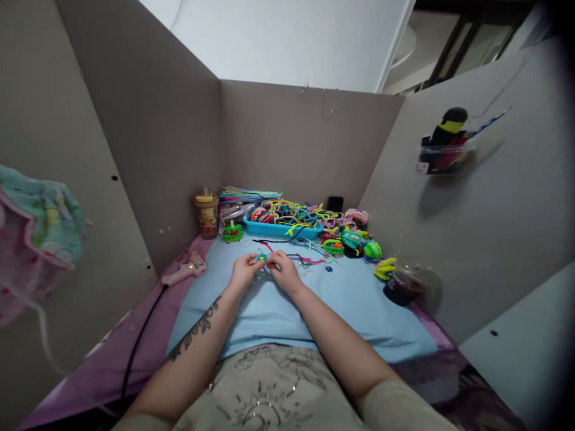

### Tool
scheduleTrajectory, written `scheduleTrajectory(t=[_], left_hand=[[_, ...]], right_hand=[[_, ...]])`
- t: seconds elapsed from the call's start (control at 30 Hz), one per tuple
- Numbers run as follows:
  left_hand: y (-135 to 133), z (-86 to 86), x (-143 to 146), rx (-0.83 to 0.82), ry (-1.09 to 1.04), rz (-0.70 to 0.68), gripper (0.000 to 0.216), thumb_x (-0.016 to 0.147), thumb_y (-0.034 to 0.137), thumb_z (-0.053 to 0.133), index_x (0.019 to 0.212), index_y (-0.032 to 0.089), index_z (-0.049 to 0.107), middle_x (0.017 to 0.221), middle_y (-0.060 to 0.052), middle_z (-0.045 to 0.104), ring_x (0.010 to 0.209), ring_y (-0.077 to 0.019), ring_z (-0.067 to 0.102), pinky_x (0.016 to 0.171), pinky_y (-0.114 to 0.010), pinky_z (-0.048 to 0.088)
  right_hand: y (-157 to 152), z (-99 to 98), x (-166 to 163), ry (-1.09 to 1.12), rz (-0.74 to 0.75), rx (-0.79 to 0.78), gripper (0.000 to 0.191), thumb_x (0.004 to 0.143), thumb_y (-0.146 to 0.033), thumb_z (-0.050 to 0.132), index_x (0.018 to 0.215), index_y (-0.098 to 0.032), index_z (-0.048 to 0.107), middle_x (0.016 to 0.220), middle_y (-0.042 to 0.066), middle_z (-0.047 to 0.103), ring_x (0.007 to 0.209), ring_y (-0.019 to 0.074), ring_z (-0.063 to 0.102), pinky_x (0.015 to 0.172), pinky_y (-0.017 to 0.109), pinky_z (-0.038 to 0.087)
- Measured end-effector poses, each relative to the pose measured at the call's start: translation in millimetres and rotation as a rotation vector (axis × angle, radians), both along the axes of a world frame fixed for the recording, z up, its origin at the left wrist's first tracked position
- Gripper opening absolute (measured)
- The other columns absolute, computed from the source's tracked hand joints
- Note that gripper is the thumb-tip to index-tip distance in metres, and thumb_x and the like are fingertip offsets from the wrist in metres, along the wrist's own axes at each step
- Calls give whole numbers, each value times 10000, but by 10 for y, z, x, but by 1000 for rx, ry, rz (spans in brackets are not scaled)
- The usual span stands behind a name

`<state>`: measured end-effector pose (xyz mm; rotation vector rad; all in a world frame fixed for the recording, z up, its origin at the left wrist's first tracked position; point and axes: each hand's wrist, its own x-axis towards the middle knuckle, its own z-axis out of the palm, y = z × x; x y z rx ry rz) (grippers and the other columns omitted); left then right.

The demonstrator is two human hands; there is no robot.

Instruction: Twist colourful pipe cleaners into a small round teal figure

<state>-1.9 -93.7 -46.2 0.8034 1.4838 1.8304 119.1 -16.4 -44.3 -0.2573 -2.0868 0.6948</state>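
Note:
My left hand (243, 270) and my right hand (283, 270) meet over the light blue mat (350, 299), fingers pinched together on a small teal and yellow pipe-cleaner piece (261, 258). Loose pink and dark pipe cleaners (309, 258) trail from it to the right. Behind the hands stands a blue tray (281, 229) heaped with coloured pipe cleaners. Finished fuzzy figures sit around it: a green one (232, 233) at its left and several green and teal ones (353, 241) at its right.
A pink glue gun (185, 271) with a black cord lies at the mat's left edge. A lidded cup (206, 214) stands in the back left corner. A dark round container (402, 286) sits at the right. Grey partition walls enclose the desk; a holder with tools (444, 149) hangs on the right wall.

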Motion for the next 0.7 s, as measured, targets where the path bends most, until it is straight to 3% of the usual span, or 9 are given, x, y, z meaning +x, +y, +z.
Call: scheduleTrajectory(t=[0.27, 0.47, 0.7], left_hand=[[25, -42, -18, 23, 38, 0, 424, 517, 320, 774, 856, 129, 609, 646, -26, 673, 552, -126, 591, 530, -212, 410], [28, -50, -7, 70, 98, -19, 386, 557, 372, 749, 823, 125, 618, 647, -28, 661, 588, -135, 598, 566, -222, 427], [21, -14, 9, 80, 142, -19, 324, 568, 328, 731, 791, 129, 607, 636, -18, 647, 583, -127, 581, 573, -218, 416]], right_hand=[[-38, 40, -13, 88, -46, -146, 50, 747, -212, 603, 714, -203, 639, 866, 46, 583, 876, 176, 565, 822, 322, 444], [-29, 37, -36, 83, -96, -227, 82, 695, -209, 607, 634, -196, 554, 706, -5, 535, 713, 150, 517, 692, 277, 420], [3, -18, -66, 94, -134, -361, 157, 641, -219, 608, 740, -199, 488, 722, -26, 514, 710, 143, 494, 707, 271, 411]])
